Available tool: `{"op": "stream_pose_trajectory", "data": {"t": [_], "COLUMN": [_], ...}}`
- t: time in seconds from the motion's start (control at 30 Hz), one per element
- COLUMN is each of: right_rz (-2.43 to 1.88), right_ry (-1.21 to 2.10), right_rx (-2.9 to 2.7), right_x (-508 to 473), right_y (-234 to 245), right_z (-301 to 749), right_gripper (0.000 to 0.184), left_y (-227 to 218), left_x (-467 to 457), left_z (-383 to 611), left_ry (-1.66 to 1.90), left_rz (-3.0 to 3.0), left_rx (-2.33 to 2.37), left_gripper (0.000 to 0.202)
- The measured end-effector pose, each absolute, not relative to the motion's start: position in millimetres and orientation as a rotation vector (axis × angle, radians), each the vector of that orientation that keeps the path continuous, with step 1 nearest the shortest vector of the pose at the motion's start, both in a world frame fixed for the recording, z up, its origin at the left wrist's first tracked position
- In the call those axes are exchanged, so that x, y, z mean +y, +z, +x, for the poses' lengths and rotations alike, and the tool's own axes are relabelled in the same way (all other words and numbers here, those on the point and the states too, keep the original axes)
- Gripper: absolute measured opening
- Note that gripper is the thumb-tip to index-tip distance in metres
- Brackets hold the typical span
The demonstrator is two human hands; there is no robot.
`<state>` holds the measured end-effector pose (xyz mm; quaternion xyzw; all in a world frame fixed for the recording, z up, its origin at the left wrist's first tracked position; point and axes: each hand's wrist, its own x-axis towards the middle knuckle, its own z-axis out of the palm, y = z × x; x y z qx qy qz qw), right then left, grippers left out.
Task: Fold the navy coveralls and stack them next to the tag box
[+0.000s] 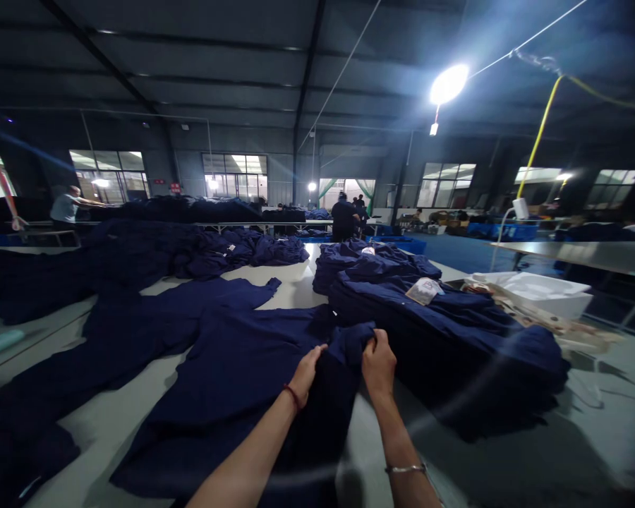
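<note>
My left hand and my right hand both pinch the upper edge of a navy garment, which hangs in a fold between them. More navy cloth lies spread flat on the pale grey table to the left of my hands. To the right, close to my right hand, rises a stack of navy garments. A printed paper label rests on top of that stack. My left wrist has a thin red cord, and my right wrist a silver bangle.
A white plastic tray sits beyond the stack at right, beside a steel-topped table. Far heaps of navy cloth cover the tables ahead. Distant co-workers stand among them. A yellow cable hangs at upper right.
</note>
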<state>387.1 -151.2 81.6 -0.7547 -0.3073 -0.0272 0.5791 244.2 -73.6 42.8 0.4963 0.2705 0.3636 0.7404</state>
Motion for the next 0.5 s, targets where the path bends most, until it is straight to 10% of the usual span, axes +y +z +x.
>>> {"op": "stream_pose_trajectory", "data": {"t": [0.13,0.5], "right_rz": [-1.431,-1.53], "right_ry": [-0.37,0.502], "right_rx": [-1.105,-1.724], "right_x": [-155.8,-164.5], "right_y": [112.6,41.9], "right_z": [376.9,322.6], "right_gripper": [0.026,0.023], "left_y": [44.6,42.1], "left_x": [-76.5,-60.7], "left_z": [250.8,247.2], "left_ry": [0.634,0.998], "left_rz": [1.385,1.631], "left_rx": [0.743,0.766], "left_gripper": [0.041,0.062]}}
